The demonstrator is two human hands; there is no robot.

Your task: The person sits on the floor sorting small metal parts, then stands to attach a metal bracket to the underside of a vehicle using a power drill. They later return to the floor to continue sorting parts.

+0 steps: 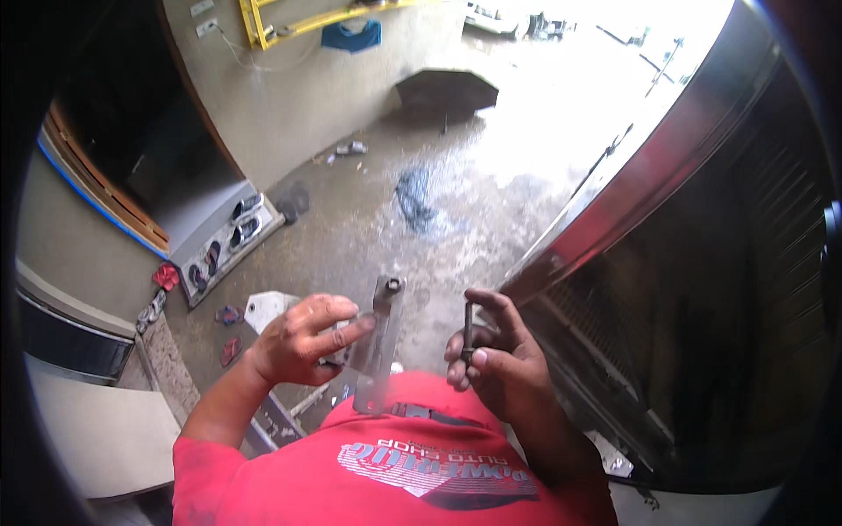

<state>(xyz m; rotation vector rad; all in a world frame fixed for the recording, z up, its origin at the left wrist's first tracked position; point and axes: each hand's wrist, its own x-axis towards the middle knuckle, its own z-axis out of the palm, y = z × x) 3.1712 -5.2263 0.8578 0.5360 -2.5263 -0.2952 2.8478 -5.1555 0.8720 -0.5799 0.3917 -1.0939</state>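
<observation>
My left hand (304, 344) grips a flat, pale metal bracket (382, 307), held upright with a dark nut or bushing (393, 284) at its top; its lower part is blurred and see-through with motion. To its right, apart from the bracket, my right hand (502, 359) pinches a long dark bolt (468, 320) upright between thumb and fingers. Behind my left hand, lower down, lies a white angular object (263, 311), partly hidden.
A large dark metal panel (702, 289) with a grille stands close at right. At left are a doorway step with footwear (247, 230) and a wall (298, 96) with a yellow ladder (256, 24). A dark board (443, 88) and blue crumpled material (417, 200) are farther ahead on the wet floor.
</observation>
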